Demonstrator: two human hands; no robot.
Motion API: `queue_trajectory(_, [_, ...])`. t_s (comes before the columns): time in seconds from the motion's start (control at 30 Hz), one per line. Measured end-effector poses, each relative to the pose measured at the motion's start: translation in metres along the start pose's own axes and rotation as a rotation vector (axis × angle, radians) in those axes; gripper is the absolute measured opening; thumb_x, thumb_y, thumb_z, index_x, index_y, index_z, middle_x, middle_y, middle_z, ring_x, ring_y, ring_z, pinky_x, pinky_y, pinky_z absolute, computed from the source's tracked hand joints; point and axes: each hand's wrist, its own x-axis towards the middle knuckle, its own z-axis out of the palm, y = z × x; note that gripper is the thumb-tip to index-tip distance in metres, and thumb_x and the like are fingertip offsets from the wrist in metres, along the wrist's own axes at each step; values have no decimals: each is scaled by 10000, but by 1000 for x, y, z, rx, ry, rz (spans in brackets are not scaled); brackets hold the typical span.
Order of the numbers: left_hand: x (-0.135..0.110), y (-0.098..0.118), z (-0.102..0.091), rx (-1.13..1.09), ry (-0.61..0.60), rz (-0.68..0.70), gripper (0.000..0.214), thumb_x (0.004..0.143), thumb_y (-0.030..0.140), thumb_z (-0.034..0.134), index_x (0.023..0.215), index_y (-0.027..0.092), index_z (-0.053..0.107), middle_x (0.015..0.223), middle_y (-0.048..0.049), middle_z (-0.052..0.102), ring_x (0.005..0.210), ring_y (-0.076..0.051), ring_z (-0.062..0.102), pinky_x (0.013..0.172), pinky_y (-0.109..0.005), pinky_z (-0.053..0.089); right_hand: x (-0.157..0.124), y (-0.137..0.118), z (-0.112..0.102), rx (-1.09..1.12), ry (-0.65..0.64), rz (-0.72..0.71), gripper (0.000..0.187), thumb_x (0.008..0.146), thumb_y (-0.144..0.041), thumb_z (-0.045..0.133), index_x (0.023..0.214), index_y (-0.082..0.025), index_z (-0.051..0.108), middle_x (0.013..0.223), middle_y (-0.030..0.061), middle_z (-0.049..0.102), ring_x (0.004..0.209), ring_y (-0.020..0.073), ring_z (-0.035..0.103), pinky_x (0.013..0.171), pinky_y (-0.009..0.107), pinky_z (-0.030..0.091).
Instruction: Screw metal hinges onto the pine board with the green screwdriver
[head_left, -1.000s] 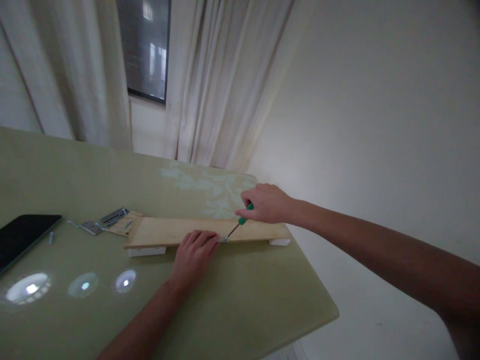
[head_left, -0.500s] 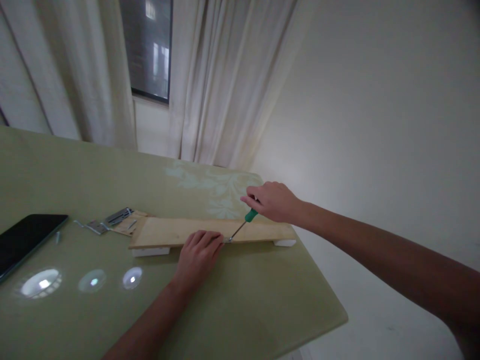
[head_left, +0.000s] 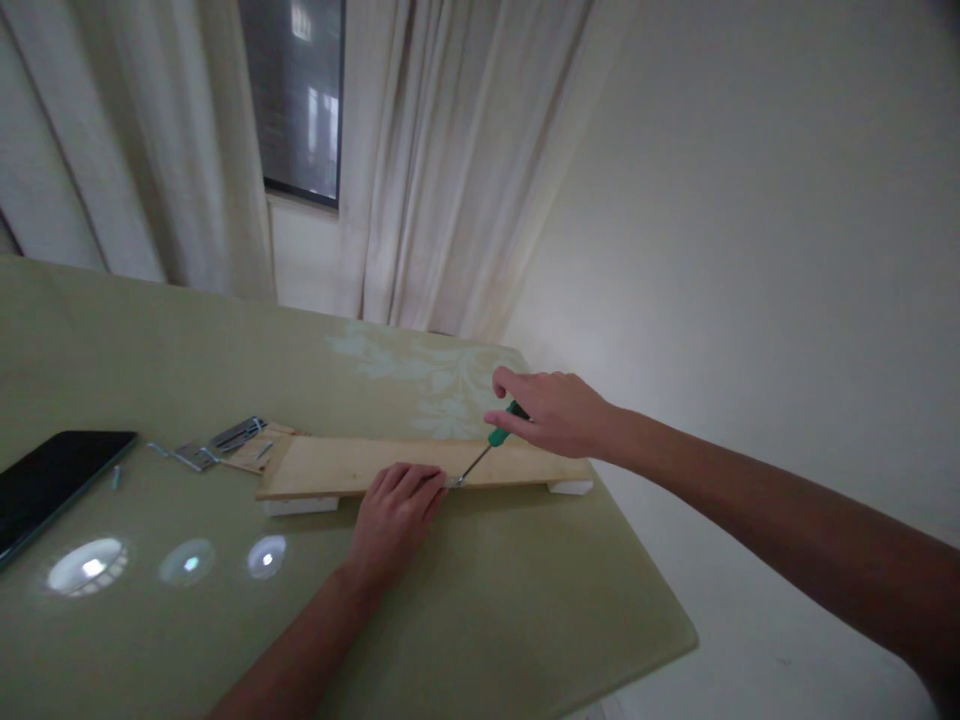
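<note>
A long pale wooden board [head_left: 330, 462] lies raised on white blocks. My left hand [head_left: 395, 515] rests on its near edge, fingers closed together over the top and the thumb side hidden. At these fingertips a small shiny metal piece [head_left: 453, 482] sits against the board's edge; its exact kind is too small to make out. My right hand [head_left: 559, 412] holds a screwdriver [head_left: 499, 435] by its green and black handle, index finger lifted and curled, thumb along the handle. The screwdriver slants down to the left, its tip at the metal piece.
Left of the board lie metal hinge-like parts [head_left: 196, 456], a thin wooden piece [head_left: 251, 455] and a small screw or plug [head_left: 116, 477]. A black tablet or phone [head_left: 60, 485] is farther left. The green table [head_left: 525, 620] ends at the right, near a white wall [head_left: 750, 250].
My right hand's fingers have loosened and spread around the screwdriver handle, and the hand has shifted slightly down. My left hand and the board stay in place.
</note>
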Motion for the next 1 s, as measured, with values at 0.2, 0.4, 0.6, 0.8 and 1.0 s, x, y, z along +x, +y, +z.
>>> queue_trajectory(0.2, [1,1,-1,12,-2,-2,194,1060,262,605,1109,217,787,1093,-74,797,959,-247,670,857,-417,531,-5,1,-2,188,-5,-101,226,1090,-395,452,1245,-237,499,952,63,760,802,220,668,693,293,389])
queue_trajectory(0.4, [1,0,-1,8,10,1,213,1070,266,583,1112,207,783,1094,-77,795,960,-248,664,864,-416,534,-7,-2,3,198,42,-51,345,1037,-486,555,1274,-248,478,1145,99,749,857,221,673,704,292,401])
queue_trajectory(0.6, [0,-2,2,-13,4,-9,211,1059,274,599,1111,222,797,1087,-79,796,965,-250,673,868,-420,544,-7,-3,1,123,26,-36,261,1091,-475,457,1218,-255,519,968,62,770,800,227,678,696,298,391])
queue_trajectory(0.8, [0,-1,1,1,-7,-5,217,1064,271,591,1117,212,793,1094,-80,797,962,-250,676,873,-423,543,-6,-3,-1,284,-5,-116,310,1059,-429,531,1305,-252,466,1222,98,757,974,225,703,745,293,423])
queue_trajectory(1.0, [2,-1,0,12,-4,2,210,1070,265,588,1120,214,785,1097,-71,796,970,-247,670,867,-419,535,-3,-12,-2,22,25,41,362,1116,-533,371,1209,-232,550,902,88,773,798,265,693,676,322,369])
